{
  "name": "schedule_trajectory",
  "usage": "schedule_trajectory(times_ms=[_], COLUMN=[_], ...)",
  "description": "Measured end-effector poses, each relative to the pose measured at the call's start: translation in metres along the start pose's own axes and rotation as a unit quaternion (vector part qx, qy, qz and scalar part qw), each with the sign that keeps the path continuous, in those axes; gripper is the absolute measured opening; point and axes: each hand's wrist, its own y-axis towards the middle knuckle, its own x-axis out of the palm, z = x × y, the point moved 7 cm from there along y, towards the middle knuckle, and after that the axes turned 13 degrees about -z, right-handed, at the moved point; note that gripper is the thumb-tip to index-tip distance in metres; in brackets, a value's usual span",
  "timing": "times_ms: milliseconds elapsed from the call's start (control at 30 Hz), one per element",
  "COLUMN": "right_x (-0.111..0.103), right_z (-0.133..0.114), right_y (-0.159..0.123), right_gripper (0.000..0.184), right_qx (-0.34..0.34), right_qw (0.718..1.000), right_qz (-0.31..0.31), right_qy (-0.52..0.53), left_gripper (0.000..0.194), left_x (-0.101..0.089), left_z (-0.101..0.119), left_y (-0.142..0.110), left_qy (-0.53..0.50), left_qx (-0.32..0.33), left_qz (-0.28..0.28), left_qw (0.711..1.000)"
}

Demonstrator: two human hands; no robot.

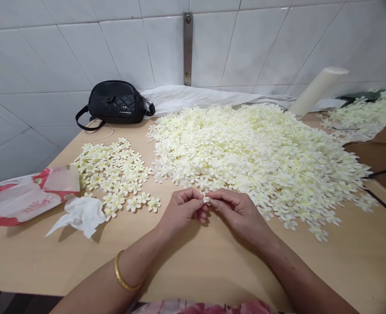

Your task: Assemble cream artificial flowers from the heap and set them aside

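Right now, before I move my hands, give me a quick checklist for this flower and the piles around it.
Small cream flower pinched between left hand and right hand: ok.
Right hand clear of the large flower heap: cannot tell, the heap's edge lies very close.
Gold bangle clear of flowers: ok.
Smaller flower pile clear of the crumpled tissue: not ok, flowers touch it.
Red-and-white plastic bag clear of the smaller flower pile: not ok, its edge touches the pile.
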Motion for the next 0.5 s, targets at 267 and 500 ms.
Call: schedule_trajectory(times_ms=[267,500], right_x=[0.002,-0.004], right_z=[-0.002,0.009], right_y=[0.0,-0.002], right_gripper=[0.021,0.017], right_qx=[-0.011,0.071], right_qw=[0.999,0.996], right_qz=[0.021,0.045], right_qy=[-0.045,0.023], left_gripper=[0.014,0.013], left_x=[0.004,0.002], left_z=[0.002,0.002], left_y=[-0.001,0.0], left_qy=[0.018,-0.003], left_qx=[0.014,0.01], left_qz=[-0.012,0.005], left_qw=[1.0,1.0])
